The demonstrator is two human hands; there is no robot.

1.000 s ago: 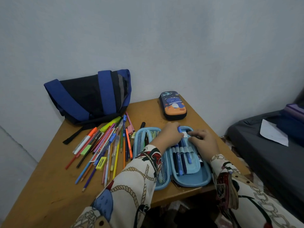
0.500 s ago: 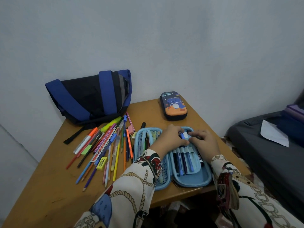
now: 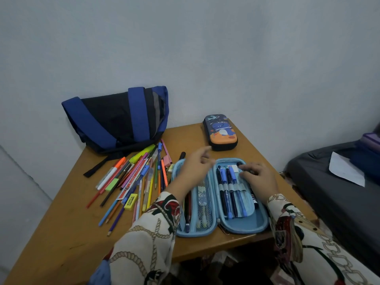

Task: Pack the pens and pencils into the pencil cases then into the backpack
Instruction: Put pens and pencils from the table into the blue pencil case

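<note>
Blue open pencil case — under both hands | left grip released, blurred | right grip pressing pens.

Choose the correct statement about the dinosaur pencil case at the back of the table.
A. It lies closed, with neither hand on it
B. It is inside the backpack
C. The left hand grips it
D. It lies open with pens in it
A: the dinosaur pencil case lies closed, apart from the left hand and right hand, which are over the open blue pencil case.
</note>
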